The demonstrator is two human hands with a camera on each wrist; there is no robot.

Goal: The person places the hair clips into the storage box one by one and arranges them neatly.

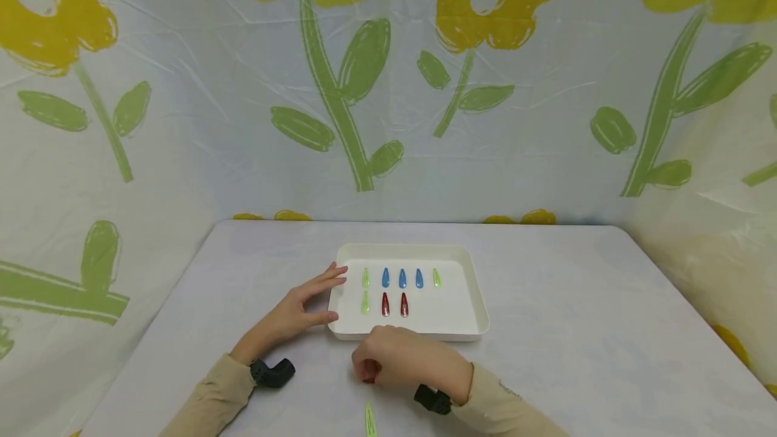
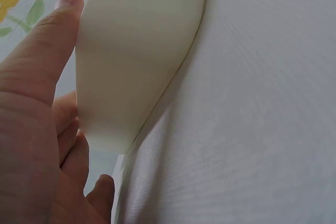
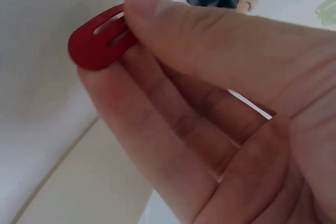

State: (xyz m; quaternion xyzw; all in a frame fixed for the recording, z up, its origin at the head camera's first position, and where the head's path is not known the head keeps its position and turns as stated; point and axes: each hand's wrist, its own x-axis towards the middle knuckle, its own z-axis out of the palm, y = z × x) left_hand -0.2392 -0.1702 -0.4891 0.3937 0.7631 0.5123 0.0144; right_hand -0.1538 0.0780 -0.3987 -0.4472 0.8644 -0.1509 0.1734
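My right hand [image 1: 407, 356] pinches a red snap hair clip [image 3: 93, 51] between thumb and forefinger, just in front of the white tray [image 1: 452, 309]. My left hand [image 1: 294, 309] touches the tray's left side, fingers fairly straight along its rim and thumb by the front left corner. Two rows of clips lie in the tray. The back row has a green clip [image 1: 365, 278], three blue clips [image 1: 403, 278], then another green clip [image 1: 436, 278]. In the front row, a green clip [image 1: 365, 302] sits left of two red clips [image 1: 385, 304].
On the table [image 1: 564, 329], a loose green clip [image 1: 370, 419] lies near the bottom of the head view, in front of my right hand. A flower-printed sheet [image 1: 413, 174] hangs behind the table and at both sides. Each wrist wears a black device [image 1: 273, 373].
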